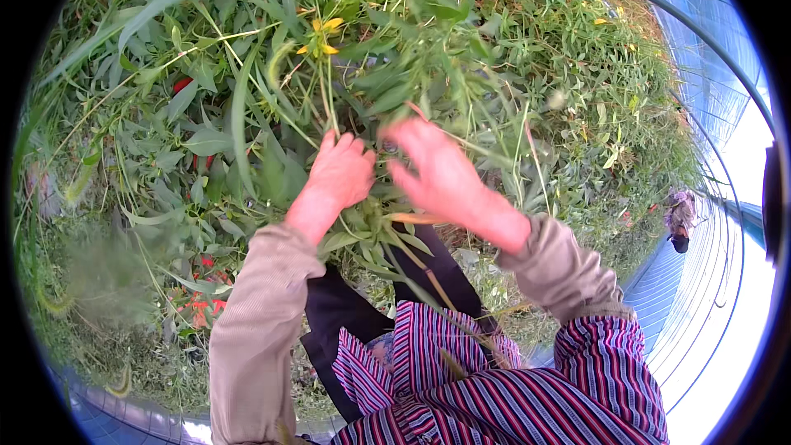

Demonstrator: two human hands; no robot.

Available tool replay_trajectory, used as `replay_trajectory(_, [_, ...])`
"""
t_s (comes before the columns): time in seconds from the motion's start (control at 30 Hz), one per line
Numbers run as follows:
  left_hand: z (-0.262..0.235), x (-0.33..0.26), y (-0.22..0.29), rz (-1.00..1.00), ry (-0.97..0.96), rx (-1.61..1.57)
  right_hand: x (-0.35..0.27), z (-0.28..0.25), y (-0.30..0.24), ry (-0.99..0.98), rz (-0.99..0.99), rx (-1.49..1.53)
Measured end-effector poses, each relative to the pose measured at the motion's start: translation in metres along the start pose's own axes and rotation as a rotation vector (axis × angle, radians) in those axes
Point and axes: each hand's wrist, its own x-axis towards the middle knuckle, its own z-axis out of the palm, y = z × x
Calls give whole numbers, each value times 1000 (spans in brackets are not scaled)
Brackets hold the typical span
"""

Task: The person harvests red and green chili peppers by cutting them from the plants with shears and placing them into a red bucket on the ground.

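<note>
My left hand (339, 173) is closed around a bundle of thin green stems (329, 107) that rise from the plants in front of me. My right hand (437, 171) reaches into the same clump of leaves beside it, fingers spread and partly buried in foliage; whether it grips anything is hidden. Both forearms wear beige ribbed sleeves (251, 313). A yellow flower (321, 35) sits above the stems my left hand holds. A long stalk (424, 268) runs down from the hands toward my striped clothing (494, 395).
Dense green weeds and grass (577, 99) fill the ground all around. Red peppers (182, 83) show among the leaves at left, and red bits (202, 301) lower left. A greenhouse wall with curved metal hoops (709, 74) runs along the right. Another person (681, 219) stands far right.
</note>
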Motion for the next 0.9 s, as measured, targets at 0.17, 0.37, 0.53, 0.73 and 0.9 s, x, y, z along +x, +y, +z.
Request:
replay_trajectory(0.17, [22,-32,-11,-41,120,-17,94,48,43,-213,19,-277])
replay_trajectory(0.37, [41,-51,-25,-94,151,21,102,45,146,-756,-170,-1052])
replay_trajectory(0.53, [50,-55,-19,-70,242,-12,70,-11,227,-351,498,-161])
replay_trajectory(0.73, [49,-65,-14,-85,236,-62,64,-7,191,-229,478,-93])
replay_trajectory(0.9, [44,-69,9,-24,248,-136,72,27,106,-78,-211,-576])
